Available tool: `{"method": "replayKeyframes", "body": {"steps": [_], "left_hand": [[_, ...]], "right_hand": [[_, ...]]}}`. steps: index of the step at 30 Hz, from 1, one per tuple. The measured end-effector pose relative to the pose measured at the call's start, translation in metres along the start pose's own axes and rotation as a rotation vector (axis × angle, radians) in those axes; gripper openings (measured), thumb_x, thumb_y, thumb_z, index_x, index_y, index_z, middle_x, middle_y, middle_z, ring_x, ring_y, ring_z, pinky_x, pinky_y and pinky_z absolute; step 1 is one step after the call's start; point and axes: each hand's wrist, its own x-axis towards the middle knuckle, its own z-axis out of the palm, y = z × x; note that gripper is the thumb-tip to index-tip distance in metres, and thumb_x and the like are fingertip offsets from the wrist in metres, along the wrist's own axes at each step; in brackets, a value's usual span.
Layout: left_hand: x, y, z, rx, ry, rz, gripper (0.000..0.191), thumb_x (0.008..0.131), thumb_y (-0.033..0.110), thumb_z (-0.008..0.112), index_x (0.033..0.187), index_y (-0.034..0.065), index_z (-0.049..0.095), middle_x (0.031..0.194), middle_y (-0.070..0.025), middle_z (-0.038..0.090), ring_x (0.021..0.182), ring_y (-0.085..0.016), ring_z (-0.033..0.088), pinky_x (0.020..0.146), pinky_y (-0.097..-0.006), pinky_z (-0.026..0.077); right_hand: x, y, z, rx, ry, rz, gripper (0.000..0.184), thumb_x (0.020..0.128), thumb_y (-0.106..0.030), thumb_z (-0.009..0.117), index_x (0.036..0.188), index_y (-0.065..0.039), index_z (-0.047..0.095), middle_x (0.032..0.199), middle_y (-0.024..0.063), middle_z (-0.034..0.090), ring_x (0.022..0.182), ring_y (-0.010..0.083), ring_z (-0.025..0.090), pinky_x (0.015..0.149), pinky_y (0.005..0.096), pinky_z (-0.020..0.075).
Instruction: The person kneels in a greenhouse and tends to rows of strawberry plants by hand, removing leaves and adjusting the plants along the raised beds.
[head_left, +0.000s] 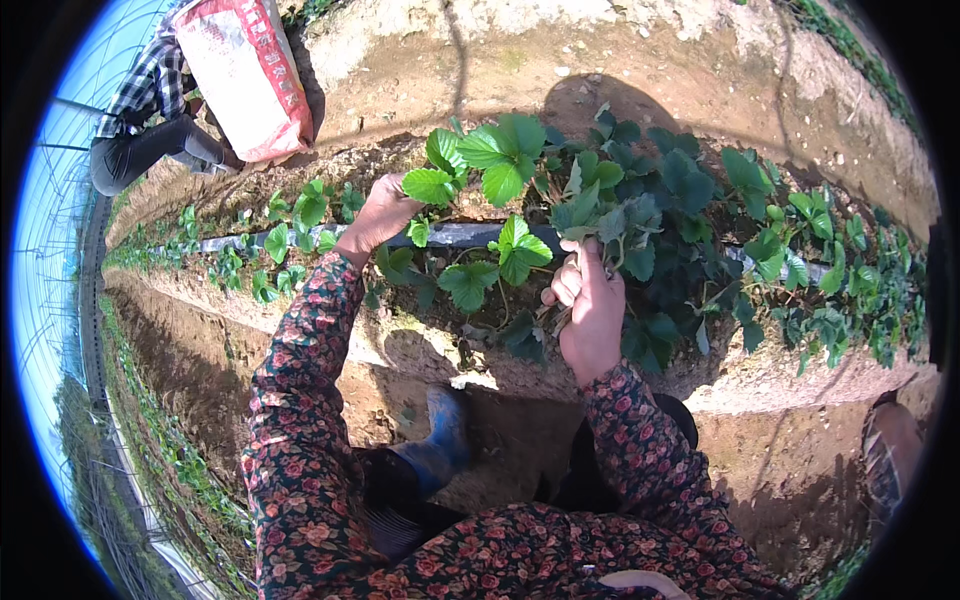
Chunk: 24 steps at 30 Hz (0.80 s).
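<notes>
My right hand (589, 304) is closed around a bunch of picked strawberry leaves (606, 219). The leaf blades stick out above the fingers and dry, pale stalks hang below them. To the left, my left hand (386, 214) reaches in at the edge of a strawberry plant (501, 154) with bright green leaves. Its fingertips are partly hidden by a leaf, so whether they pinch anything cannot be made out. Between the hands, more sunlit leaves (517, 251) stand over a dark drip hose (465, 235).
A white and red sack (244, 82) bearing writing stands at the upper left, beside a crouching person in a checked shirt (142, 82). The raised strawberry row runs left to right. My blue boot (442, 431) is in the soil furrow (495, 450). Greenhouse hoops (45, 187) arch at left.
</notes>
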Motion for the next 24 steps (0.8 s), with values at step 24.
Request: {"method": "replayKeyframes", "body": {"steps": [24], "left_hand": [[0.008, -0.071, 0.028, 1.042, 0.108, 0.174, 0.023, 0.077, 0.023, 0.062, 0.094, 0.0085, 0.061, 0.086, -0.0131, 0.060, 0.080, -0.034, 0.057, 0.067, -0.0435, 0.045]], "right_hand": [[0.002, 0.000, 0.007, 0.080, 0.033, 0.113, 0.026, 0.094, -0.028, 0.046, 0.091, -0.003, 0.054, 0.056, -0.0074, 0.029, 0.049, 0.0052, 0.029, 0.050, 0.0249, 0.0327]]}}
